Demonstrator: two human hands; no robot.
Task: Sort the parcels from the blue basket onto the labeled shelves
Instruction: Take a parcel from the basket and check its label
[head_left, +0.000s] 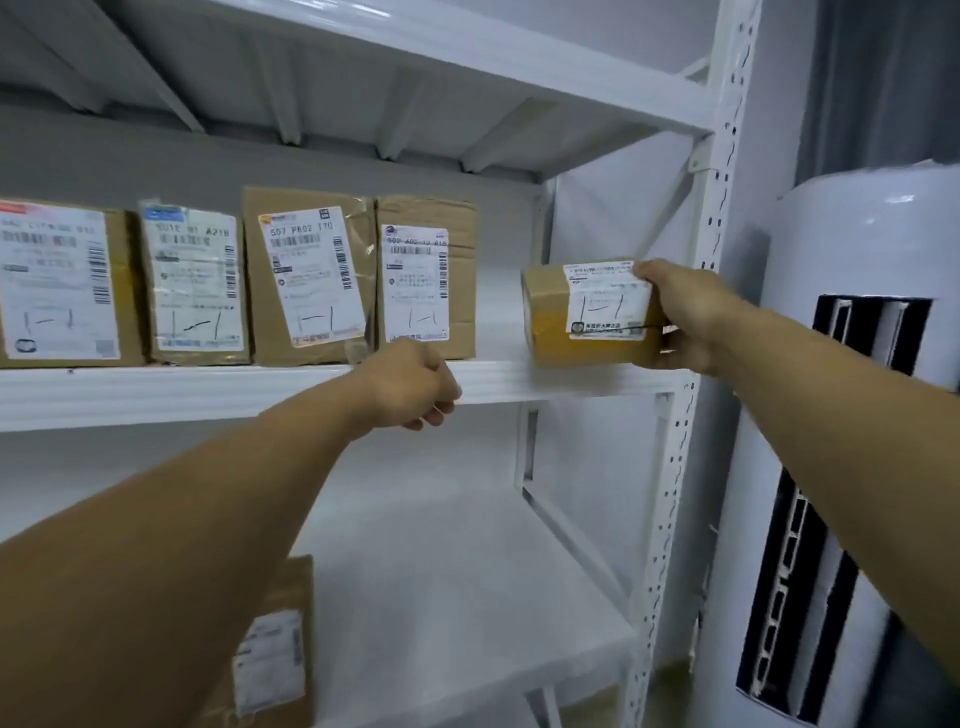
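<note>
Right hand grasps a small parcel at the shelf's right end, near four standing parcels; left hand sits clenched and empty by the front edge.

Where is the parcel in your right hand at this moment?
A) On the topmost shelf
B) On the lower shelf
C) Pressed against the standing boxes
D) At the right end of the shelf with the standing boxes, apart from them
D: the right hand grips the small parcel at the right end of the shelf, with bare shelf between it and the nearest standing box.
</note>
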